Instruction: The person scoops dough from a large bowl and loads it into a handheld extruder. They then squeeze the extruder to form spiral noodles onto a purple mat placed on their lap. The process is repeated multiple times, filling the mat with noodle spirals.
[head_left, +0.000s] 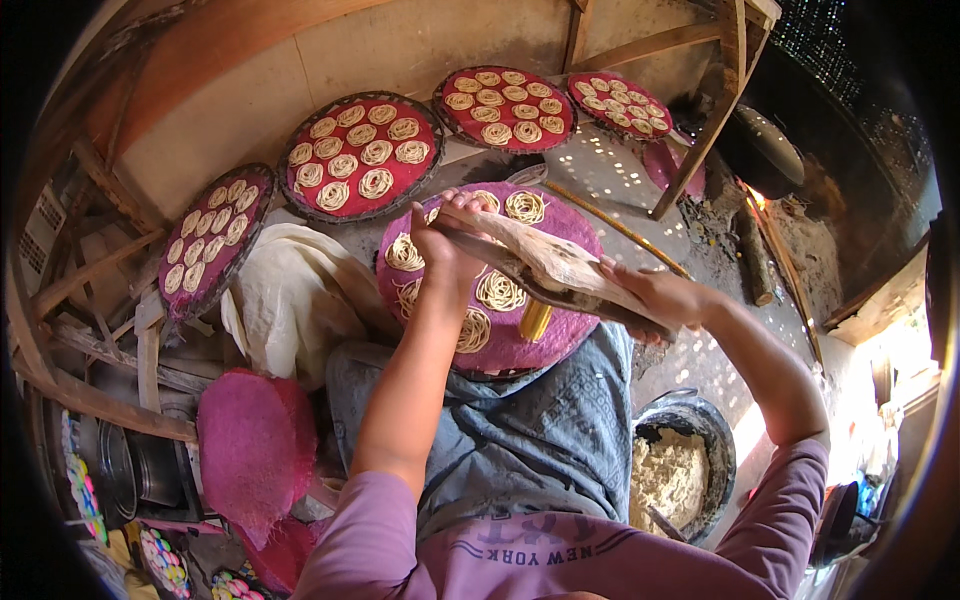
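Note:
A two-handled wooden press lies slantwise between my hands, with a pale upper bar over a darker lower one. My left hand is closed on its far-left end, and my right hand grips the near-right end. Below the bars a brass-coloured cylinder points down. Under it is a round tray covered in purple cloth, by my lap. Coiled nests of thin dough strands lie spaced across that cloth; the press and my left forearm hide part of them.
More round trays with similar coils stand behind, among them a red one. A bucket of pale dough sits at my right. Fire burns near a large pan at far right. Cream cloth hangs at left; a wooden post rises behind.

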